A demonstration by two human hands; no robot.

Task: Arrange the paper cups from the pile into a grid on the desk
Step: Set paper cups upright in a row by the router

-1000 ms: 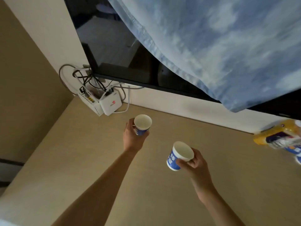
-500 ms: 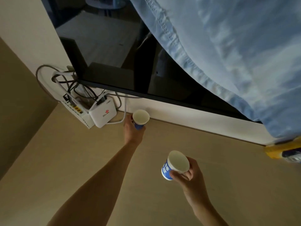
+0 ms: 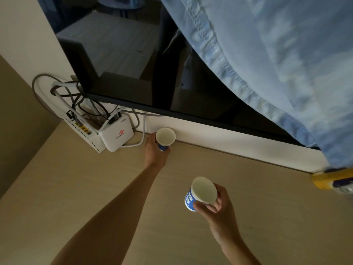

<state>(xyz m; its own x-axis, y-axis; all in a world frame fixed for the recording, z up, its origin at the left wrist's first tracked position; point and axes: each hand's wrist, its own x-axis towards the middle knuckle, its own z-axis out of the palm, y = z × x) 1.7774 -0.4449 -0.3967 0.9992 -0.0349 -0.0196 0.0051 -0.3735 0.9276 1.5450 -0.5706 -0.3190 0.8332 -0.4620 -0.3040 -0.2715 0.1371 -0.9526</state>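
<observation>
My left hand (image 3: 155, 152) grips a blue-and-white paper cup (image 3: 165, 138) at the far edge of the beige desk (image 3: 95, 188), close to the white wall; whether its base touches the desk is hidden by my fingers. My right hand (image 3: 215, 207) holds a second paper cup (image 3: 200, 193) by its side, tilted with the mouth toward me, in the air above the middle of the desk. At the right frame edge lies a yellow package (image 3: 332, 180), only partly in view.
A white router (image 3: 116, 135) with several cables leans against the wall just left of the far cup. A dark television screen (image 3: 152, 83) hangs above the desk's back edge. A light blue cloth (image 3: 277, 64) drapes over its right part.
My left hand has carried its cup farther away, up to the wall beside the router. My right hand stays over the desk's middle with its cup tilted more. The view has shifted left.
</observation>
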